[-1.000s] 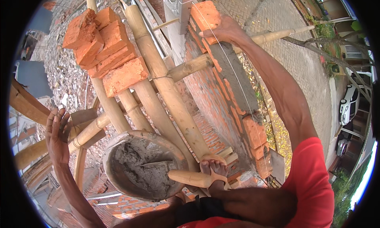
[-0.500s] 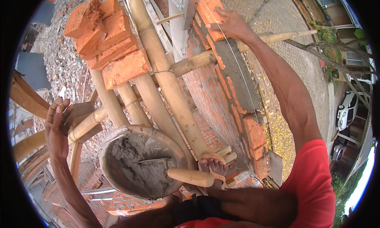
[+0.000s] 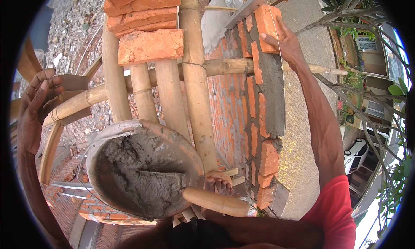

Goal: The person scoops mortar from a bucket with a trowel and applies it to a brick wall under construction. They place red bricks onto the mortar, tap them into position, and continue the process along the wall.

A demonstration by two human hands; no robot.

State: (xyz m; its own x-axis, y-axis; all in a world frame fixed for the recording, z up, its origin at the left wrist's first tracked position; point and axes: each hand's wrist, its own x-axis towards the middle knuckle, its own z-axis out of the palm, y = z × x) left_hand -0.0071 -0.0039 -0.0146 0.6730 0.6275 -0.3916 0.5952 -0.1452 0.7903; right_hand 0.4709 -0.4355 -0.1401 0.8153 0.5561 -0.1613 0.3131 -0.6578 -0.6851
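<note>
My right hand (image 3: 286,45) grips an orange brick (image 3: 267,23) at the far end of the brick wall (image 3: 256,100), thumb on its near side and fingers along its right. Nearer me, a bed of grey mortar (image 3: 273,93) covers the wall top. A taut string (image 3: 282,72) passes close to this hand and brick. My left hand (image 3: 36,95) is raised at the far left, empty, its fingers loosely curled and apart. Between my arms stands a round tub (image 3: 190,152) of wet mortar (image 3: 129,162). In it rests a trowel (image 3: 216,201), wooden handle over the rim, blade partly buried.
Several loose bricks (image 3: 151,46) are stacked on bamboo poles (image 3: 194,98) beyond the tub. A crosswise pole (image 3: 225,66) meets the wall. My bare foot (image 3: 218,184) is beside the tub. Rubble (image 3: 78,28) lies below left; paving (image 3: 309,102), branches (image 3: 337,18) and a white car (image 3: 356,156) are right.
The whole view has swung, shifting the stacked bricks and the wall rightward in the picture. My right hand stays on the brick; my left hand appears farther left, still empty.
</note>
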